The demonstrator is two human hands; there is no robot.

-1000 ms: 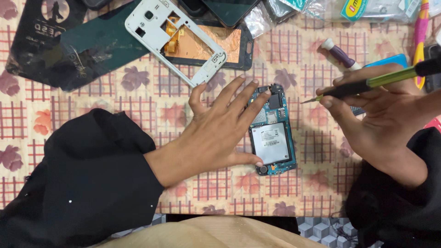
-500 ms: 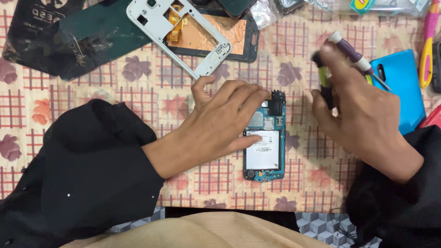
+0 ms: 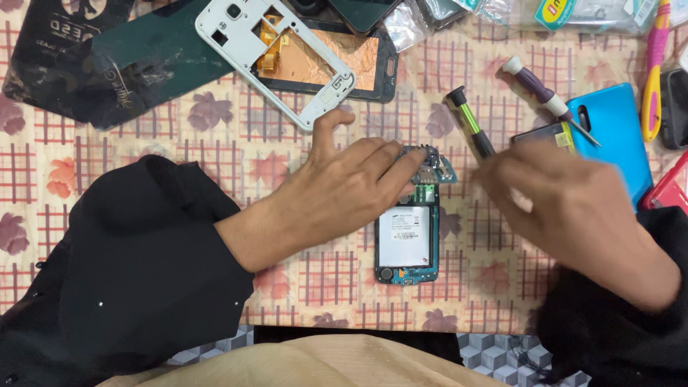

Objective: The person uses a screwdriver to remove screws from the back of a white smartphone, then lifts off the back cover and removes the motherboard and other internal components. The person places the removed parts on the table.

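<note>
Surface: a cream tablecloth (image 3: 215, 154) printed with a red check grid and mauve flowers covers the whole work area; nothing of the room beyond it shows, only a strip of grey cube-patterned floor at the bottom edge.

Left hand (image 3: 344, 193): palm down, fingers spread narrow and lying flat; the fingertips rest on the top end of the small blue-green phone circuit board with a silver shielded centre (image 3: 407, 240). The board lies flat on the cloth, its lower two thirds clear of the fingers, directly below the fingertips.

Right hand (image 3: 566, 208): motion-blurred, so whether its fingers grip anything I cannot tell. It sits just right of the board. A screwdriver with a black and yellow-green handle (image 3: 469, 122) lies just beyond its fingertips (contact uncertain).

Beyond the left fingertips: a white plastic phone mid-frame (image 3: 276, 61) set at a slant over a black phone panel with copper foil (image 3: 337, 61). Beyond the right fingers: a purple-and-white handled screwdriver (image 3: 548, 99) and a bright blue phone back cover (image 3: 613, 136). Far left of the left hand: a dark, scuffed sheet (image 3: 107, 64).
</note>
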